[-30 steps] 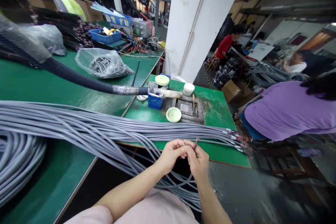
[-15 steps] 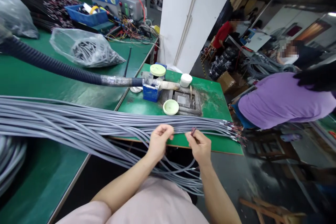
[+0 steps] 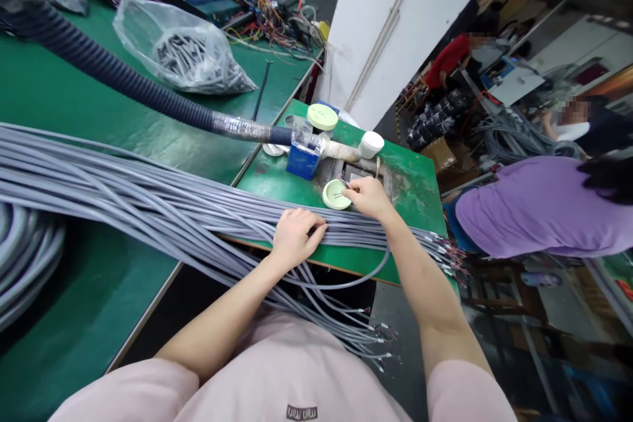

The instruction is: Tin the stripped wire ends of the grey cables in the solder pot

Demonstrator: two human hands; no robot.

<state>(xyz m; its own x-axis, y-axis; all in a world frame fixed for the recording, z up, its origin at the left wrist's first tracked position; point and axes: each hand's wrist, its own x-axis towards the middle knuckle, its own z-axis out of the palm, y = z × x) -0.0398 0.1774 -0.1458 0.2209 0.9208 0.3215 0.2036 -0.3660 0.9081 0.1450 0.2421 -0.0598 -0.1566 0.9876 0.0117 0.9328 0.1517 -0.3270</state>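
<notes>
My right hand (image 3: pixel 370 198) pinches the end of a grey cable (image 3: pixel 378 271), which loops down from it in front of the bench. Thin wire ends (image 3: pixel 341 194) stick out of those fingers into a shallow pale green dish (image 3: pixel 327 203); whether they touch its contents I cannot tell. My left hand (image 3: pixel 297 236) lies on the thick bundle of grey cables (image 3: pixel 198 194), its fingers curled down over several of them. Stripped, coloured wire ends (image 3: pixel 451 256) fan out at the bundle's right end.
A ribbed black hose (image 3: pixel 163 95) reaches across to a blue box (image 3: pixel 302 161), its nozzle above a sooty metal plate. Nearby stand a white tub (image 3: pixel 370 144) and a green-lidded pot (image 3: pixel 322 117). A bag of grey pieces (image 3: pixel 188 56) lies behind. A person in purple (image 3: pixel 519 208) is at right.
My right hand has moved forward from the near side of the bundle to the green dish, carrying the wire ends. My left hand has settled onto the bundle. The view has shifted.
</notes>
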